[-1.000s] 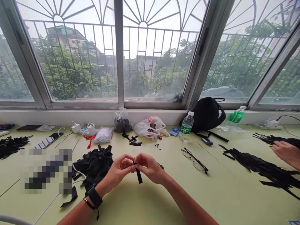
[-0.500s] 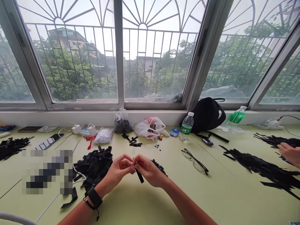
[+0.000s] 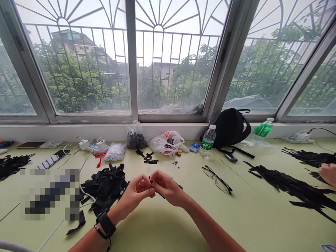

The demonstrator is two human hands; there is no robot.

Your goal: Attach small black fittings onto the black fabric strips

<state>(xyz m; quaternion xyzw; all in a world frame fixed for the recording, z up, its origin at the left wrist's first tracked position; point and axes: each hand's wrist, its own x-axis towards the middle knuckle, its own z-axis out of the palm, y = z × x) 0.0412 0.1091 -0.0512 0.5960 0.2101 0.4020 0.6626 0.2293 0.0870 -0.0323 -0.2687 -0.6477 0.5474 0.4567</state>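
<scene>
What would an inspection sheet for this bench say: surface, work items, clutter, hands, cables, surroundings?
Surface: pale green flat tabletop, seams visible.
Work items: narrow black fabric strip in hands; loose heap of black fabric strips beside left wrist.
Clutter: black-framed eyeglasses; upright clear plastic bottle, green label; crumpled white plastic bag; rounded black soft bag.
Hands: left hand and right hand together, pinching strip.
Cables: thin white cable crosses tabletop near heap.
Surroundings: grey-framed windows; another person's hand, right edge.
</scene>
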